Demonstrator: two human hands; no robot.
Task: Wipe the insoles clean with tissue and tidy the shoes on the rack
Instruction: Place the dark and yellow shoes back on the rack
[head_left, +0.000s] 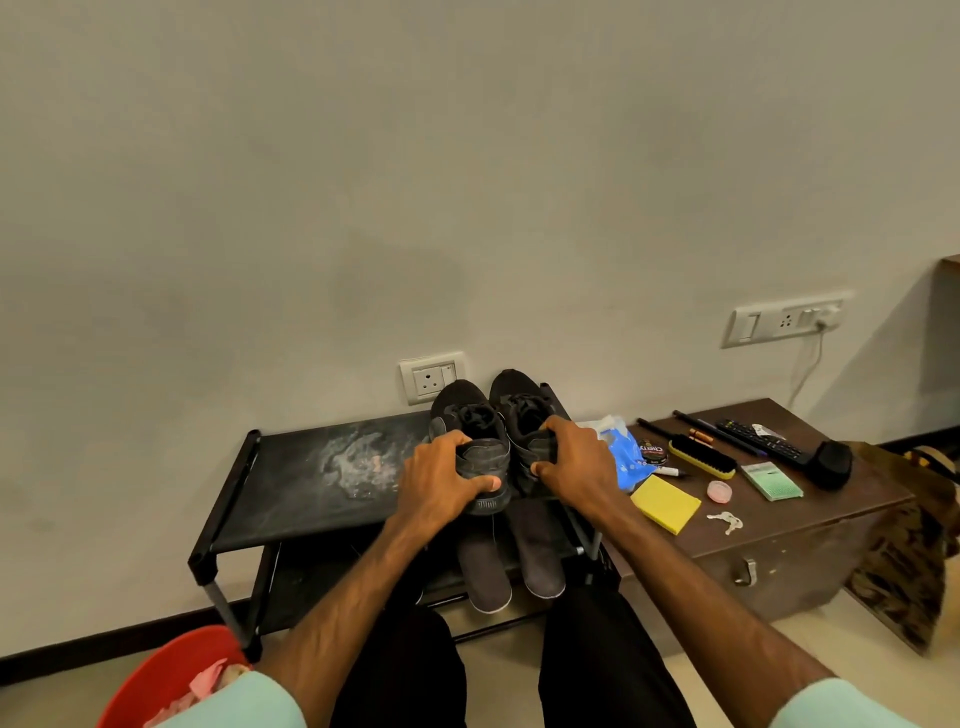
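Note:
Two black shoes stand side by side, toes toward the wall, on the top shelf of the black shoe rack (291, 499). My left hand (441, 483) grips the heel of the left shoe (465, 415). My right hand (574, 460) grips the heel of the right shoe (519, 400). Two dark grey insoles (485, 577) (540, 561) lie under the shoes and stick out over the rack's front edge toward me. A blue tissue pack (628, 452) lies just right of the shoes.
A white dusty smear (353, 460) marks the rack's top shelf. The brown trunk (779, 551) to the right carries a yellow sponge (667, 504), shoe brush (701, 457), polish tin (652, 451), keys (724, 522), a remote and small items. A red bin (171, 675) sits at lower left.

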